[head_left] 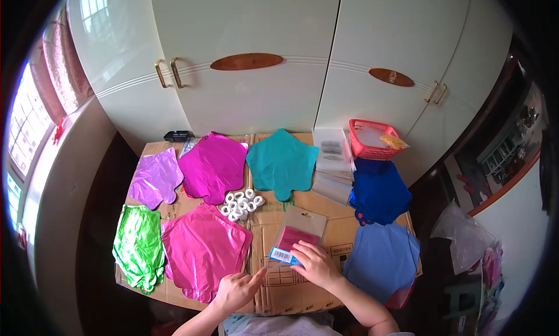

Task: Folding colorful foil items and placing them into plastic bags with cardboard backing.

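In front of me on the cardboard, a clear packet lies flat. It has a tan card with a hang slot at its top, a folded pink sheet inside and a blue-edged barcode label at its lower end. My right hand grips the packet's lower right side, its fingers over the pink sheet and the label. My left hand holds nothing visible. Its index finger stretches toward the packet while the other fingers curl, close to a large pink foil balloon.
Flat foil balloons lie around: purple, magenta, teal, green, dark blue and pale blue. White ribbon rolls sit mid-table. Clear bags and a pink basket stand by the white cabinet.
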Demonstrator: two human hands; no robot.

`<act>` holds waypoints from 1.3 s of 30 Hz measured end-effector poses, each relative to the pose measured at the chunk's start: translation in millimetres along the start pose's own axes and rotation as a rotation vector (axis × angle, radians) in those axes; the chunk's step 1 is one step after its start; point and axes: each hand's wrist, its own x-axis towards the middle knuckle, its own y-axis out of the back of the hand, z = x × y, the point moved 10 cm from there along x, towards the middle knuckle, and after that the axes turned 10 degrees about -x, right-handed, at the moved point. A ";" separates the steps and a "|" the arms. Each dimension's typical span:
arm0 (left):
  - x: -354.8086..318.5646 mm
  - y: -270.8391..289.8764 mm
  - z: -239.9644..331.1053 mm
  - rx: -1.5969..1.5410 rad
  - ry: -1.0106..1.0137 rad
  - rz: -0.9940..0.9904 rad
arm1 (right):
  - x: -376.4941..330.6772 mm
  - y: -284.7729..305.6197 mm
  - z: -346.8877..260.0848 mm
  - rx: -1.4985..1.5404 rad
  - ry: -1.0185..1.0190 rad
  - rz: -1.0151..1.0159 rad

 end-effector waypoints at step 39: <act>54.9 -29.1 -26.3 -0.248 -0.023 -0.078 | 8.4 -39.4 14.6 -0.077 0.011 -0.112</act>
